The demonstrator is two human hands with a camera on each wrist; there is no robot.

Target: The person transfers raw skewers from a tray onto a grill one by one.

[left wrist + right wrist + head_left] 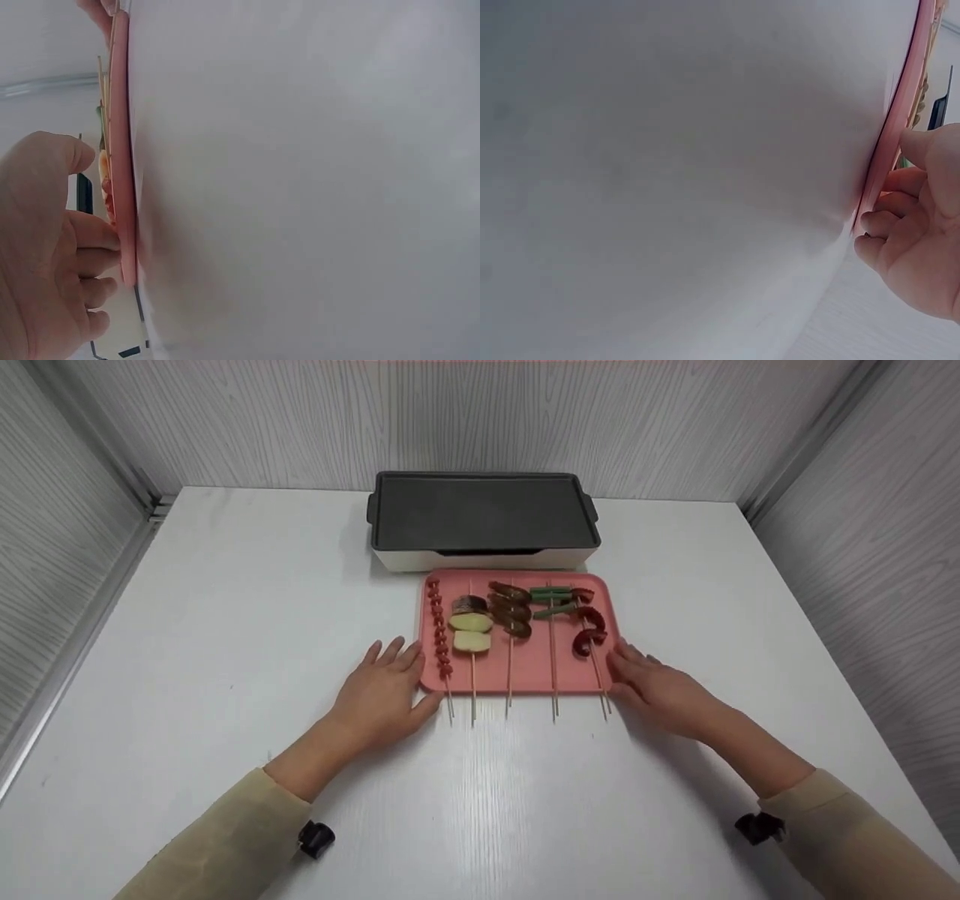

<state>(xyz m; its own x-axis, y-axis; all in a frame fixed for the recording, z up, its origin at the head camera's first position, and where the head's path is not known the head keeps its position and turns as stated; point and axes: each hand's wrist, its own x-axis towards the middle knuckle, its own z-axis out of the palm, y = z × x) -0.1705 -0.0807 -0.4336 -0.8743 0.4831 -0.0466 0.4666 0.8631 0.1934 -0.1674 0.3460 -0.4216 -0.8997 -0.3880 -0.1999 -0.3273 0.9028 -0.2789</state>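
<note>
A pink tray [536,667] lies on the white table. Several skewers rest on it: small red pieces [439,626] at left, pale slices [472,641] with a dark-skinned one, brown-green pieces [511,611], green stalks [551,595], and reddish curled tentacles [590,619] at right. Their bare sticks poke past the tray's near edge. My left hand [382,697] touches the left edge near the front corner, fingers spread. Against the right edge lies my right hand [664,694], fingers along the side. Both wrist views show fingertips at the tray's rim [122,150], the fingers slightly bent.
Just behind the tray stands a dark flat griddle [484,510] with a light base and side handles. Grey wood-grain panels [480,420] enclose the table [480,810] at the back and both sides.
</note>
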